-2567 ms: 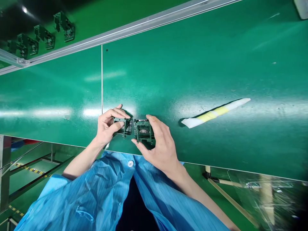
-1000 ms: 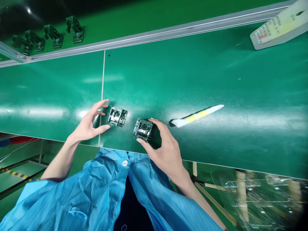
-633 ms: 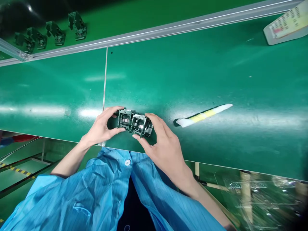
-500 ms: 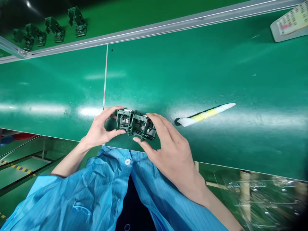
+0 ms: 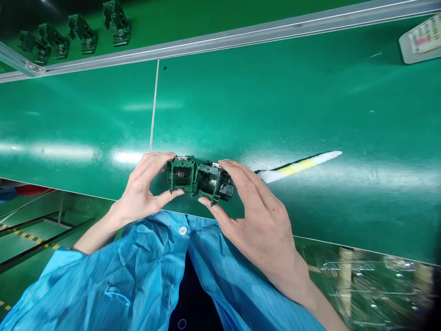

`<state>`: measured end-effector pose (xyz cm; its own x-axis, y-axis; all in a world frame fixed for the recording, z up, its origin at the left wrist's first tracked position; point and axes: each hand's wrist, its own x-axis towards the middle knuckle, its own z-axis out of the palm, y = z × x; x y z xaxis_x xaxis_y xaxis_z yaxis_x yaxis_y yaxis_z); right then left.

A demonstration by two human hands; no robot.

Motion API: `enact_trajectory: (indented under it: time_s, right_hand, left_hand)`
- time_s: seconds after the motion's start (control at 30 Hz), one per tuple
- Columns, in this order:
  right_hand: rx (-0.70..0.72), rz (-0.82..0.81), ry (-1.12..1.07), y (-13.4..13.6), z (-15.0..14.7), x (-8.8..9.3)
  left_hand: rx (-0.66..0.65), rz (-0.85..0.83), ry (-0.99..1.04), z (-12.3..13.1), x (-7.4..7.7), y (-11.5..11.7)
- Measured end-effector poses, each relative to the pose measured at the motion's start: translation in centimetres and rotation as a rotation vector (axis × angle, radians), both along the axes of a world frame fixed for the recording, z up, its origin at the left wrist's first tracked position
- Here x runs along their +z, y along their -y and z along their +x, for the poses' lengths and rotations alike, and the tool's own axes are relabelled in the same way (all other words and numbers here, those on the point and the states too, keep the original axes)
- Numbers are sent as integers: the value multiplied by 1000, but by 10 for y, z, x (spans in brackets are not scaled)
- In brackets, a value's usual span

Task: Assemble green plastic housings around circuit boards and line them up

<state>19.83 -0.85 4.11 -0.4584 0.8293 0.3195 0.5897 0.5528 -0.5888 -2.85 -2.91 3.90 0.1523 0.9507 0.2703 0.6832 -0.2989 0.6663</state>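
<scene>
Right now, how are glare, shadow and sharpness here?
Head view: white glare streaks the green tabletop beside the left hand; head view: dark shadow lines the white-and-yellow strip's far edge; head view: the left hand's green unit looks fairly sharp, the upper-right label unreadable.

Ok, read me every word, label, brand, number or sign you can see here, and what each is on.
No text is legible.
Printed label on the pale holder at the upper right: rows of marks, too small and blurred to read.
Held green parts: no readable writing.
Striped floor tape: stripes only, no words visible.
</scene>
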Motion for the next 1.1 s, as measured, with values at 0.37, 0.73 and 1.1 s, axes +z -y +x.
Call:
enact_trajectory:
  time_s: [0.37, 0.73, 1.1]
  right_hand:
    - [11, -67, -47, -2, 0, 1]
    - [-18, -49, -42, 1, -2, 2]
    - [-9, 284, 233, 7, -9, 31]
  left_hand:
    - [-10, -193, 234, -4, -4, 3]
    - [-20, -211, 276, -5, -7, 3]
    - [-101, -186, 613, 0, -23, 4]
